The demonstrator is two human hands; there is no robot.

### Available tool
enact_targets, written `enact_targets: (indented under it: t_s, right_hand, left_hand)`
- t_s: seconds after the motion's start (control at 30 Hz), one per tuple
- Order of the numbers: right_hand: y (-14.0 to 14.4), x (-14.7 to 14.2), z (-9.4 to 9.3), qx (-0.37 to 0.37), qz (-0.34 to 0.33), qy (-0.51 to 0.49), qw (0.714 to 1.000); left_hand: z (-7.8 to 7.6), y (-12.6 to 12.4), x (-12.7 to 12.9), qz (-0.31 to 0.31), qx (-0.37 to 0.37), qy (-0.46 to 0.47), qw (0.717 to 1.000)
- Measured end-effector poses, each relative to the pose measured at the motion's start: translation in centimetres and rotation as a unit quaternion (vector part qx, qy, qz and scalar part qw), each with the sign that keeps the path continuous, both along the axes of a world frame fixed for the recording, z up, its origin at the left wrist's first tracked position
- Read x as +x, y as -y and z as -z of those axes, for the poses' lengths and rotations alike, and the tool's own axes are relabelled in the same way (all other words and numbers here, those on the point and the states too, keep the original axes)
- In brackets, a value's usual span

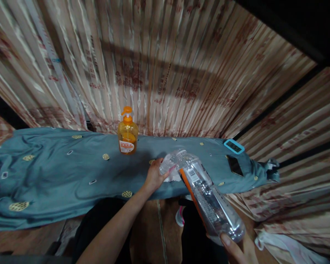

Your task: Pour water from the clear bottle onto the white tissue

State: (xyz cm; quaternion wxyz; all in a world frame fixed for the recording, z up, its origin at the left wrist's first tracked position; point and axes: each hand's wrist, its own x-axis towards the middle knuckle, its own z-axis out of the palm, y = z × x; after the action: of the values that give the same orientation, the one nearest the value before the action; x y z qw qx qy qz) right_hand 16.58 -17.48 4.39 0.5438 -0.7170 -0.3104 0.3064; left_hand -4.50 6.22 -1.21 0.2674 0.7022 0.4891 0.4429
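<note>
Right hand [238, 251]: is being seen at the lower edge, nearest the camera, closed around the base of the clear plastic bottle [206, 194]; only the thumb and part of the palm are being shown.
Clear plastic bottle: is being held tilted, base low toward the camera, neck raised toward the table edge; an orange-edged label with a barcode is being shown along its side.
Left hand [155, 176]: is being closed on the bottle's neck end, fingers wrapped at the cap area; a white cloth or tissue [172, 178] is being pressed just beneath it, and whether it is being gripped cannot be told.
Blue-grey cloth [57, 176]: is being spread over the table, patterned with small yellow rounds.
Orange pump bottle [128, 134]: is being left upright on the cloth, well beyond the left hand, near the curtain [181, 66].
Blue-framed device [233, 146]: is being shown flat at the table's far right end.
Dark phone [234, 165]: is being shown lying just beside it.
</note>
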Motion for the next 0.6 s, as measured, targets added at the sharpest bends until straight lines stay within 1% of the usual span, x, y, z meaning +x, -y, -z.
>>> enact_targets:
  t_s: [0.1,0.23,0.43,0.6]
  right_hand:
    - [-0.1,-0.2,-0.6,0.007,-0.013,-0.005,1.0]
    - [-0.3,-0.8,-1.3,0.033,-0.03,-0.056,0.997]
    - [-0.9,-1.5,-2.2,0.043,-0.043,-0.093,0.994]
    - [-0.9,-1.7,-2.8,0.037,-0.049,-0.084,0.995]
  left_hand:
    - [0.0,0.1,0.1,-0.012,-0.002,-0.005,1.0]
    - [-0.1,0.3,0.2,-0.021,0.003,-0.012,1.0]
    - [-0.2,0.3,0.5,-0.034,0.014,-0.007,0.999]
    - [0.0,0.3,0.4,-0.032,0.013,-0.004,0.999]
